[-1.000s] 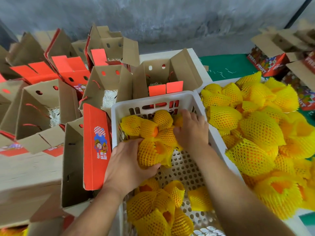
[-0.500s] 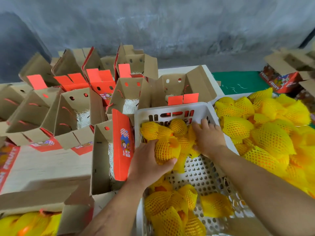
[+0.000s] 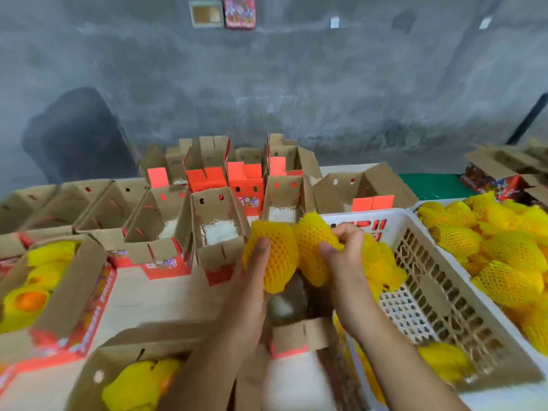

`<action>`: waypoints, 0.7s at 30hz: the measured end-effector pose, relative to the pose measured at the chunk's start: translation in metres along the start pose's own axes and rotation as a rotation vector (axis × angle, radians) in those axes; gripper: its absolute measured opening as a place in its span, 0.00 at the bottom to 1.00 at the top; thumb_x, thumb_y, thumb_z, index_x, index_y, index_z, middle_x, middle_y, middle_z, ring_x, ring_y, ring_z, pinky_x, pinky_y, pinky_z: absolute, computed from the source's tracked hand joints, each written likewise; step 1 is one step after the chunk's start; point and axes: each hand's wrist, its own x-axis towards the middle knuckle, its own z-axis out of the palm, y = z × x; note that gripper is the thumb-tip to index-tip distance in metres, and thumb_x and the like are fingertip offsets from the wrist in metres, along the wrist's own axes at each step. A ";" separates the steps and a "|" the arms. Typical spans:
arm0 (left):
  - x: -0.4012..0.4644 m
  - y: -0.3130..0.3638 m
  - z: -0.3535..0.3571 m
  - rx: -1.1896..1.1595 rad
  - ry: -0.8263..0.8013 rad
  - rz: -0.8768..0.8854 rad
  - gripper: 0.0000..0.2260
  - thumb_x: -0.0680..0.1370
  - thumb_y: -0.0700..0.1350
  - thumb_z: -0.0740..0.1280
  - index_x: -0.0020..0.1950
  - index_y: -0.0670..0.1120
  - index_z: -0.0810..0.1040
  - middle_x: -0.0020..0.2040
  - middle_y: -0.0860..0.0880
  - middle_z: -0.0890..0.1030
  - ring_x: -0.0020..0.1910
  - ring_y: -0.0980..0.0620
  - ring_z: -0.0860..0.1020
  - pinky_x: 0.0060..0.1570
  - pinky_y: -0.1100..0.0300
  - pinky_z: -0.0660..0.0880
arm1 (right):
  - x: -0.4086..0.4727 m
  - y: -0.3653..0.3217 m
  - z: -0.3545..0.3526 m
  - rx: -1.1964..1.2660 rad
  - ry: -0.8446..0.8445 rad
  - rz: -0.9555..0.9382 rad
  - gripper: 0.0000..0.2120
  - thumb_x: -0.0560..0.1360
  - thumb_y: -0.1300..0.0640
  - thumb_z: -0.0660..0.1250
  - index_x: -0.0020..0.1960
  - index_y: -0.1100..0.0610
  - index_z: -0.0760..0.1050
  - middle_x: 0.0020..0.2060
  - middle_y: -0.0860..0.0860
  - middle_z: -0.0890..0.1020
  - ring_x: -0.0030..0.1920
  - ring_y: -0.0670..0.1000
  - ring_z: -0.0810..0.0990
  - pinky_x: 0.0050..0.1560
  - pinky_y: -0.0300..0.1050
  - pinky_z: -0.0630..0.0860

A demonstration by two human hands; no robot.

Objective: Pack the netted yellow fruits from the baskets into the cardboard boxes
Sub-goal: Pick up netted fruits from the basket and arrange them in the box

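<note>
box prints blurred, no text legible

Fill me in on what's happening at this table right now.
A person is packing netted yellow fruits into cardboard boxes. The left hand grips one netted fruit and the right hand grips another, both held up between the white basket and an open empty box. That basket looks mostly emptied, while a second basket on the right is heaped with fruits. Two boxes at the near left already hold fruits; several open boxes behind hold none that I can see.

rough grey concrete wall [image 3: 296,84] behind
</note>
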 end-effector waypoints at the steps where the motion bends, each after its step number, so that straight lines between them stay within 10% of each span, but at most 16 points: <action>1: -0.013 0.013 -0.029 -0.034 -0.019 -0.018 0.45 0.65 0.70 0.78 0.76 0.50 0.72 0.70 0.46 0.80 0.69 0.45 0.78 0.72 0.40 0.70 | -0.011 -0.003 0.027 0.013 0.014 0.025 0.13 0.70 0.49 0.67 0.52 0.46 0.66 0.43 0.42 0.74 0.41 0.43 0.74 0.43 0.39 0.72; 7: -0.067 0.063 -0.197 -0.018 0.060 -0.022 0.30 0.73 0.59 0.76 0.73 0.52 0.73 0.64 0.45 0.82 0.57 0.45 0.85 0.50 0.46 0.82 | -0.082 0.011 0.181 0.005 -0.114 0.199 0.28 0.69 0.49 0.73 0.66 0.39 0.69 0.47 0.33 0.81 0.46 0.43 0.84 0.44 0.39 0.80; 15: -0.089 0.067 -0.287 -0.103 0.116 -0.184 0.19 0.73 0.52 0.76 0.63 0.57 0.80 0.64 0.47 0.82 0.62 0.44 0.82 0.51 0.46 0.82 | -0.133 0.029 0.252 -0.025 -0.090 0.398 0.19 0.71 0.51 0.77 0.60 0.47 0.78 0.52 0.55 0.86 0.52 0.60 0.85 0.53 0.57 0.81; 21: -0.095 0.036 -0.310 0.131 0.124 -0.209 0.28 0.64 0.59 0.80 0.63 0.61 0.81 0.67 0.47 0.79 0.63 0.44 0.81 0.56 0.39 0.82 | -0.145 0.066 0.218 -0.874 -0.314 0.114 0.26 0.70 0.51 0.78 0.59 0.48 0.66 0.47 0.45 0.78 0.46 0.49 0.76 0.43 0.41 0.64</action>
